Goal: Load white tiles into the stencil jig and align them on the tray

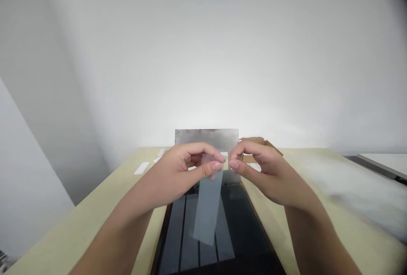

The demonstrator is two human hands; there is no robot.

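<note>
A thin, see-through strip (208, 211) hangs down from my left hand (193, 166), whose thumb and fingers pinch its top end. Close by on the right, my right hand (259, 164) has its thumb and index finger bent together; whatever may be between them is too small to make out. Below both hands lies a dark glossy panel (251, 232), with several pale rectangular strips side by side on its left part. Behind my fingers stands an upright grey metal plate (206, 136) at the panel's far end.
A yellowish table (92, 211) carries small white pieces (141, 168) at the back left. An open cardboard box (273, 147) sits behind my right hand. Blurred clear sheeting (356, 190) lies on the right, near a grey-edged white board (386, 162). A pale wall rises behind.
</note>
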